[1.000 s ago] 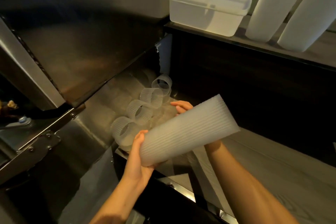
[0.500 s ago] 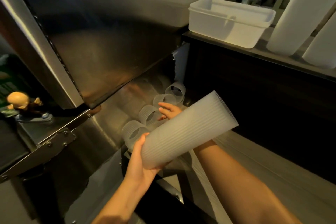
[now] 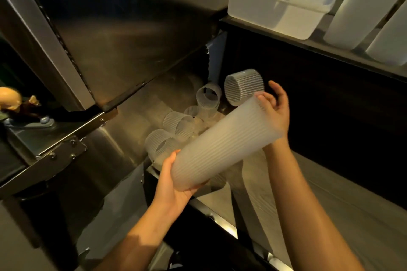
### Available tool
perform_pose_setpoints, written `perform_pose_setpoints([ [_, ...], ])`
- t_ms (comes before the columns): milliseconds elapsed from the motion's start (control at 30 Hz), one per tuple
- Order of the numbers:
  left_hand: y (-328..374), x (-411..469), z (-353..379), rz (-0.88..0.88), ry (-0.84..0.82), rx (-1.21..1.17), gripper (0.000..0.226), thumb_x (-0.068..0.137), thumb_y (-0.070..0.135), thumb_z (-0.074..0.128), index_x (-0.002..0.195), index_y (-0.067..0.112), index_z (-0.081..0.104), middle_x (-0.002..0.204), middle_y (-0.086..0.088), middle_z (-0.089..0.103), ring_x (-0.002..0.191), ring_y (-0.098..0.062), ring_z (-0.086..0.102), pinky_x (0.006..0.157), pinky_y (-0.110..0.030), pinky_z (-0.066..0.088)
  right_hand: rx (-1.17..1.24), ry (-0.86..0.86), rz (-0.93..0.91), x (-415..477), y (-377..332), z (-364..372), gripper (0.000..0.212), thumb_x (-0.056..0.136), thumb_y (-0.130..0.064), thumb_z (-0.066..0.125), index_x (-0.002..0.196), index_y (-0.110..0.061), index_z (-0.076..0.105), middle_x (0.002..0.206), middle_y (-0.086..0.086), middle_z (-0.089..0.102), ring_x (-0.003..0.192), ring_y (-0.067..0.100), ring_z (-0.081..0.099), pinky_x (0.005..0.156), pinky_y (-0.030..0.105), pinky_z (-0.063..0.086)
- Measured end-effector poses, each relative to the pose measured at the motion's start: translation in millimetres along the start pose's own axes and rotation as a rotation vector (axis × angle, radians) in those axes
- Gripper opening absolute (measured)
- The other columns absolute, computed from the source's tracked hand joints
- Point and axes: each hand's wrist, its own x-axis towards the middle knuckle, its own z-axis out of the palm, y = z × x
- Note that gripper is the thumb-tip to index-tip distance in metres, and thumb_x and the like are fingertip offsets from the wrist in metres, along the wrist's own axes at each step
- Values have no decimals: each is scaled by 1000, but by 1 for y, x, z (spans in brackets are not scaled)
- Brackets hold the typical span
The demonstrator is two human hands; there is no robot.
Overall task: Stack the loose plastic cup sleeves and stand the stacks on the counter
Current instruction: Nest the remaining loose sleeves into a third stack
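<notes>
A long ribbed stack of translucent cup sleeves (image 3: pixel 222 145) lies slanted across the middle of the head view. My left hand (image 3: pixel 174 185) grips its lower end from underneath. My right hand (image 3: pixel 277 112) is at the upper end, its thumb at the stack's rim. A single loose sleeve (image 3: pixel 244 88) hangs in the air just left of the right fingertips, and the thumb seems to pinch its edge. Several more loose sleeves (image 3: pixel 174 125) lie on their sides in the steel recess behind the stack.
A tilted steel appliance panel (image 3: pixel 123 28) overhangs the recess on the left. On the upper shelf stand a white plastic tub (image 3: pixel 277 13) and two tall white sleeve stacks (image 3: pixel 356 6). A grey counter (image 3: pixel 341 204) runs under my right arm. A small figurine (image 3: pixel 11 99) sits far left.
My right hand has come up from the loose sleeves in the recess to the stack's upper end, with one sleeve now lifted beside it. The left hand keeps its hold.
</notes>
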Motion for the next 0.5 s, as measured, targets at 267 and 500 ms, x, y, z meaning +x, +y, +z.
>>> perform_pose_setpoints([
  [267,-6,1,-10,-28,-6,-15,37,90,42,46,116,17,52,110,-17,57,93,-32,60,59,-39,56,48,10,-267,-31,-40,-11,37,82,-2,40,79,-30,64,80,-7,55,66,5,47,61,20,39],
  [500,-10,1,-9,-39,-4,-39,45,89,43,47,124,15,47,119,-21,53,97,-35,59,61,-40,57,1,-19,-360,-40,-41,-23,44,80,1,37,64,-31,62,67,-13,55,63,6,45,59,22,36],
])
